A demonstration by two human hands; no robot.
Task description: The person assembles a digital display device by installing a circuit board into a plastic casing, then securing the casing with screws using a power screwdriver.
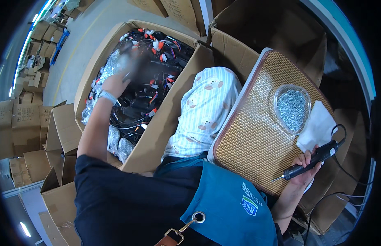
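The left hand (116, 82) reaches into a box (153, 135) of black wired parts (151, 78); blur hides its grip. The right hand (307, 166) is wrapped around a black electric screwdriver (311, 160) beside a woven mat (256, 131) bearing a bowl (292, 107) of screws.

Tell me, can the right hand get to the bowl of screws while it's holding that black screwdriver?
Probably not as it is: the right hand is wrapped around the electric screwdriver. The bowl of screws sits uncovered on the woven mat nearby, with nothing in between.
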